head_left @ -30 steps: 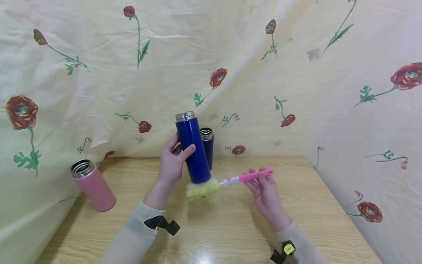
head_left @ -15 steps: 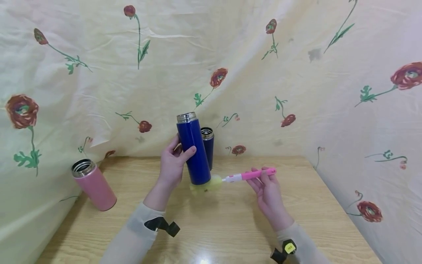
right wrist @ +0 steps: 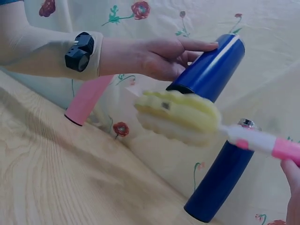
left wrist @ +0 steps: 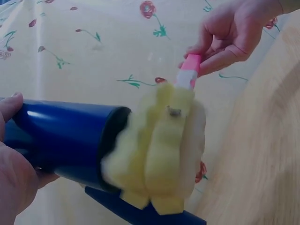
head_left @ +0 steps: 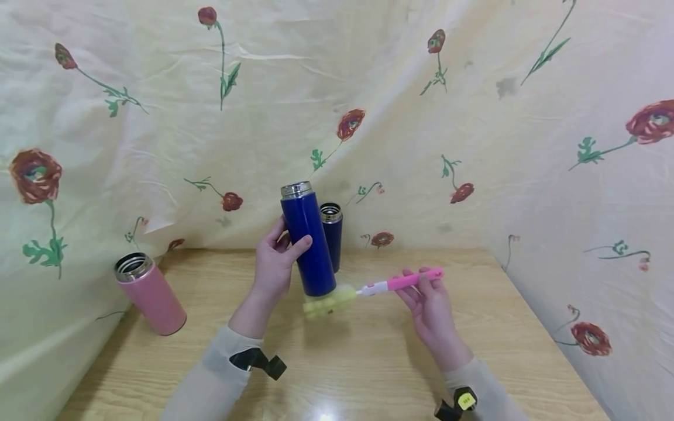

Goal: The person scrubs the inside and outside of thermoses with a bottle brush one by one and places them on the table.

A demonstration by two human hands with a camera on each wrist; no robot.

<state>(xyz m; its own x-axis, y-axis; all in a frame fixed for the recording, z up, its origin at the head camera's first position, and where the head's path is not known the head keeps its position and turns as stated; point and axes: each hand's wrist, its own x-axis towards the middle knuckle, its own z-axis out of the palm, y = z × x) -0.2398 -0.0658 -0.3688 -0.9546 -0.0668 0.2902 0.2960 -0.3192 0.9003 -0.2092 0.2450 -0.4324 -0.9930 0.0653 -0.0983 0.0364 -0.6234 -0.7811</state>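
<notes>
My left hand grips a blue thermos bottle round its middle, holding it tilted above the table with the lidless steel neck up. The pink and white handle of a sponge bottle brush is pinched between the thumb and fingers of my right hand. Its yellow sponge head lies against the bottle's dark base; the left wrist view shows the sponge blurred there. In the right wrist view the sponge covers part of the base of the held bottle.
A second, dark blue bottle stands uncapped behind the held one. At the left stands an open pink bottle. The wooden table meets a flowered cloth at the back and sides.
The sponge went partly behind the bottle's base, then came forward and lower in front of it. My right hand has shifted slightly right; the held bottle has sunk a little.
</notes>
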